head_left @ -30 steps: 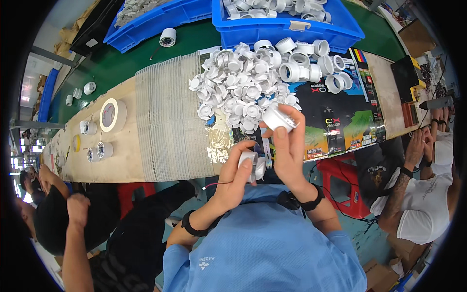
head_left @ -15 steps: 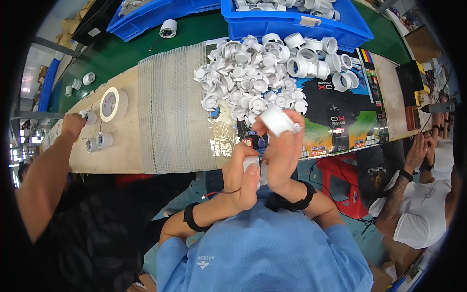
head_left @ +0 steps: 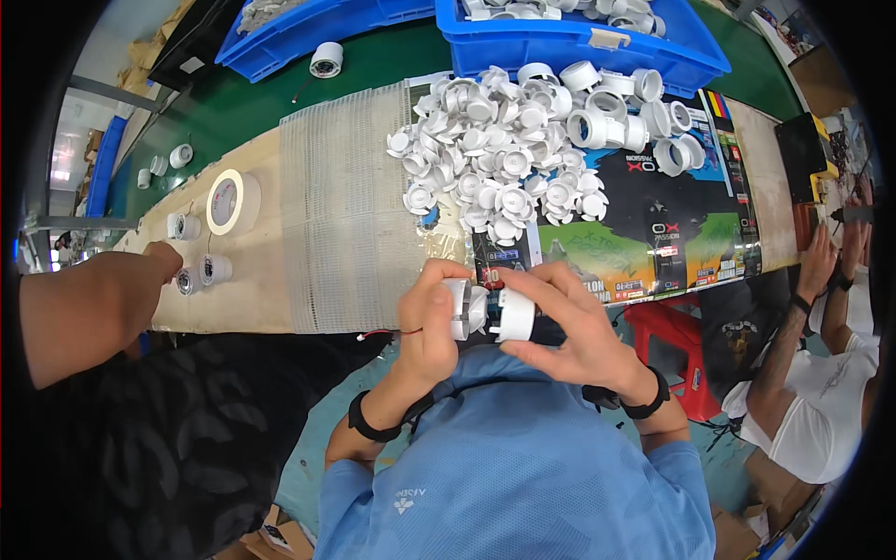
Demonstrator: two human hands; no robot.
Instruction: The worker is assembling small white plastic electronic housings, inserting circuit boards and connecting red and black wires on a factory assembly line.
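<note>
My left hand (head_left: 426,327) is closed around a white cylindrical housing (head_left: 460,306), from which a thin dark-red cable (head_left: 383,333) trails to the left. A flared white plastic piece (head_left: 478,308) sticks out of its right end. My right hand (head_left: 581,325) pinches a white plastic ring (head_left: 516,315) between thumb and fingers. The ring is level with the flared piece and faces it across a narrow gap. Both hands are over the table's near edge, in front of a heap of small white flared caps (head_left: 499,154).
More white rings (head_left: 607,117) lie beside the caps, below a blue bin (head_left: 579,49). On the left are a roll of tape (head_left: 233,202), several white housings (head_left: 216,269) and a co-worker's hand (head_left: 164,260). A red stool (head_left: 674,355) stands below the table at right.
My right hand has brought the ring down, turning it to face the left-hand piece. My left hand has turned its housing sideways. The co-worker's hand has moved off a housing.
</note>
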